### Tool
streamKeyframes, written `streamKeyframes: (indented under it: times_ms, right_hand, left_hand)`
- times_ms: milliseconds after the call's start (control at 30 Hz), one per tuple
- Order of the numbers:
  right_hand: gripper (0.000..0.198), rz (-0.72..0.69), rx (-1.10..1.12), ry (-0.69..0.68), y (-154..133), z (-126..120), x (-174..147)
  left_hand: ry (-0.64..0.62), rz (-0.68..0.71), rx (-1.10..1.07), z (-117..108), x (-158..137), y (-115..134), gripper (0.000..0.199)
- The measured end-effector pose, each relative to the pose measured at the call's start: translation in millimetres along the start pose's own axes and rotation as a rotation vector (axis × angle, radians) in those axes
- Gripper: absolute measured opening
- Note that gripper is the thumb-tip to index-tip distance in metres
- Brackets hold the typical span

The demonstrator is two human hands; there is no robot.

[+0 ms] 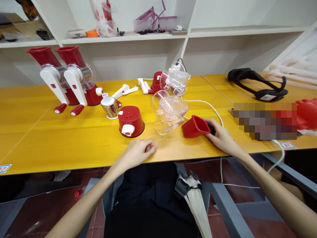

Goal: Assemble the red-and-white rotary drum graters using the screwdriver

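Nearest, a cream strap [196, 205] with a dark buckle hangs over the seated person's dark clothing. The left hand [140, 151] rests by the near edge of the yellow table [81, 142], its fingers folded loosely inward and together, with nothing visible in it. The right hand [221, 137] curves about a small black object [211, 129], its thumb at the rim of a red hopper — whether it grips either one cannot be told. That hopper [191, 128] sits tilted on the table between the hands, nearer the right, its mouth turned towards that hand.

Just beyond the left hand stands a red base [131, 115] with a white knob [128, 130] facing the person. A clear plastic body [170, 110] lies between base and hopper, and a grater drum [110, 107] stands left of the base. Farther back are a white crank handle [122, 91], a second red base [157, 82] and another clear body [179, 79]. Two assembled graters [76, 76] stand side by side at the left — cranks towards the person — while a black headset [257, 87] lies at the right. Behind, purple pieces [148, 19] sit on a white shelf [133, 40].
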State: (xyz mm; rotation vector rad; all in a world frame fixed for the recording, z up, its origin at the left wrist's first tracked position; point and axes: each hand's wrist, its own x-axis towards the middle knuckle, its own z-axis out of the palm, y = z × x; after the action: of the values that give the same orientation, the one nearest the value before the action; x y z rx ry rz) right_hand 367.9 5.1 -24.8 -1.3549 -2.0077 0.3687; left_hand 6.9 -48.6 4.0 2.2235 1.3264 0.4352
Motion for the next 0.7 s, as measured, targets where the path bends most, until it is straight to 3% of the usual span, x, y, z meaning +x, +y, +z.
streamKeyframes:
  times_ms: [300, 700]
  right_hand:
    - [0.047, -0.024, 0.03, -0.048, -1, 3, 0]
    - [0.057, 0.125, 0.084, -0.13, -5, -1, -6]
  left_hand:
    - [0.009, 0.125, 0.075, 4, 5, 0, 0.029]
    - [0.016, 0.21, -0.12, 1, 2, -7, 0.037]
